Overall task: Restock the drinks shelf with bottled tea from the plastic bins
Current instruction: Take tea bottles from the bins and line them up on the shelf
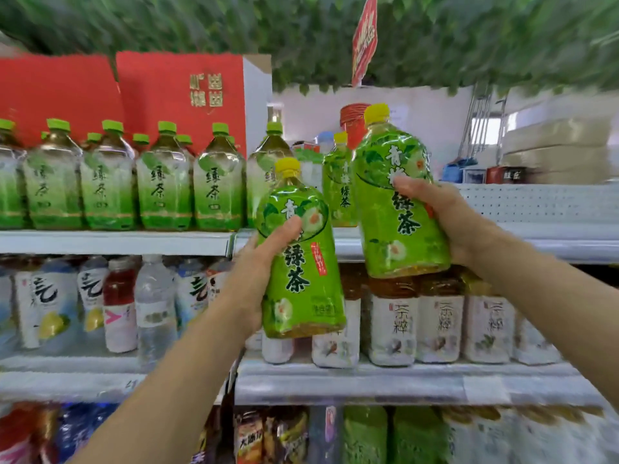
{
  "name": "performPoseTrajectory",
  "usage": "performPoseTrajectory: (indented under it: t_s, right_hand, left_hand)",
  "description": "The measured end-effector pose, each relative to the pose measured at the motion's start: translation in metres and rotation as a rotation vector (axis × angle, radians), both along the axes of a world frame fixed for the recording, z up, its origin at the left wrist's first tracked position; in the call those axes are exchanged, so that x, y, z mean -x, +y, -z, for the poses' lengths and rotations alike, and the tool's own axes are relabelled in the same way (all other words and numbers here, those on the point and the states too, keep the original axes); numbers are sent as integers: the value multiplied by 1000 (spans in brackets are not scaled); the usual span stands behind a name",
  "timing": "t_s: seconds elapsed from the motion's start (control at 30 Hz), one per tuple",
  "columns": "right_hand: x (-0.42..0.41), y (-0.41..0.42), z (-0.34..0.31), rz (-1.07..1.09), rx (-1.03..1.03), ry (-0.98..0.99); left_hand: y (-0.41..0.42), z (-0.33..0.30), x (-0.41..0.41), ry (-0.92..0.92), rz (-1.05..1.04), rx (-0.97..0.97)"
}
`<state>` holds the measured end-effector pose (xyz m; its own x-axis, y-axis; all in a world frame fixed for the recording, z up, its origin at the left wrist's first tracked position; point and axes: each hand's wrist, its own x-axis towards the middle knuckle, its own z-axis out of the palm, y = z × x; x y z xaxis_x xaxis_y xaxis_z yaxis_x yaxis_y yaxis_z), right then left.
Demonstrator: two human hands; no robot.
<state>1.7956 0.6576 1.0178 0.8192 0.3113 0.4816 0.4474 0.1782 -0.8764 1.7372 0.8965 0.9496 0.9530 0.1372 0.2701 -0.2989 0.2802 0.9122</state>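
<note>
Fingers: the left hand [264,262] wraps 1 bottle from its left side, thumb laid across the label front, the other fingers curled behind and out of sight; the right hand [449,222] wraps a 2nd bottle from its right side, thumb and fingertips pressed onto the label at mid-height. Item 1: left bottle [301,259], green sleeve, yellow cap, tilted slightly, held in front of the top shelf's edge [114,242] and not resting on it. Item 2: right bottle [398,199], same make, held higher, its base just above the shelf lip, beside 1 matching bottle already standing [340,185] on the top shelf. Handling, judged: large full bottles, likely heavy for a 1-handed hold; the walls probably give a little under a squeeze; the glossy sleeve looks slippery, so a grip round the waist, as here, or a palm under the base seems safest, not the cap. Neighbouring stock: row of green-capped tea bottles [164,182] to the left on the same shelf; pale-labelled bottles [395,323] on the shelf below. Not legible: the plastic bins are out of view; the shelf depth behind the standing bottle is hidden by the right bottle; picture edges are smeared, and the lowest shelf's goods cannot be identified.
</note>
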Motion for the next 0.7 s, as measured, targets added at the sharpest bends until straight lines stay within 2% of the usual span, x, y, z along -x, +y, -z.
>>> performPoseTrajectory:
  t_s: [0.27,0.47,0.7]
  right_hand:
    - [-94,-17,-46,262,-227,-106]
    - [-152,-26,-44,440,-110,-160]
    - [-185,-41,-34,376,54,-138]
  left_hand:
    - [-26,-40,-44,-47,-56,-35]
    - [-43,-54,-74,-102,7,-45]
    - [-58,-69,-99,-123,55,-94]
